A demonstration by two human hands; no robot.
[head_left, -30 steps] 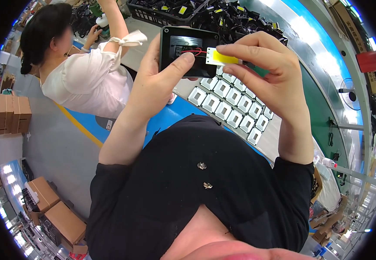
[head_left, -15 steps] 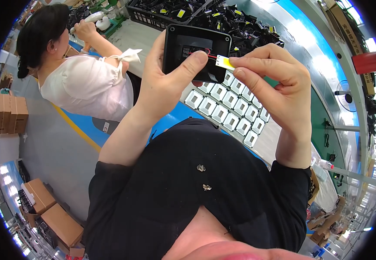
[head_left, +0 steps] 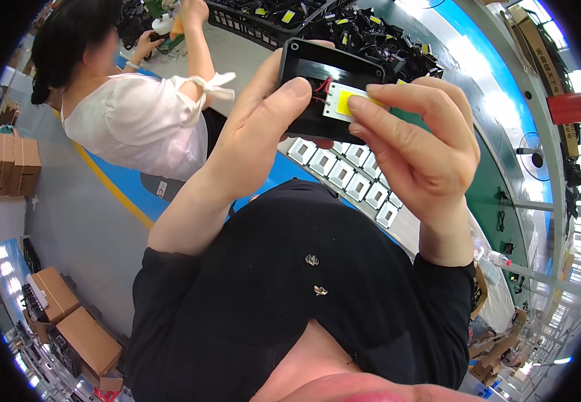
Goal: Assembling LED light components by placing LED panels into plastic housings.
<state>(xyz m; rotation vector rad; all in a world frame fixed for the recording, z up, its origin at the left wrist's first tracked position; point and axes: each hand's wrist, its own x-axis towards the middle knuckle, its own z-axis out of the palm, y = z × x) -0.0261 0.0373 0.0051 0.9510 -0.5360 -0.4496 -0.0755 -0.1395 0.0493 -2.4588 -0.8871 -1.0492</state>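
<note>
A black rectangular plastic housing [head_left: 344, 67], its hollow side facing me, is gripped by my left hand [head_left: 253, 127], thumb over the near left rim and fingers behind. Between the thumb and fingertips of my right hand [head_left: 424, 134] is a small white LED board [head_left: 334, 102] with a yellow rectangle in its middle. Red wires [head_left: 320, 87] run from the board's left end into the housing. The board is tilted over the housing's open hollow; my fingers cover its right end.
Several white square frames [head_left: 341, 175] stand in rows on the table below my hands. Beyond the housing lies a heap of black wired parts with yellow patches [head_left: 377, 47], beside a black crate [head_left: 250, 23]. At the left, a person in a white top [head_left: 146, 124] works at the same bench. Cardboard boxes [head_left: 89, 342] stand on the floor.
My left hand and the housing have shifted right and tilted. The board has turned more toward me and sits over the housing's hollow. The co-worker's arms have moved.
</note>
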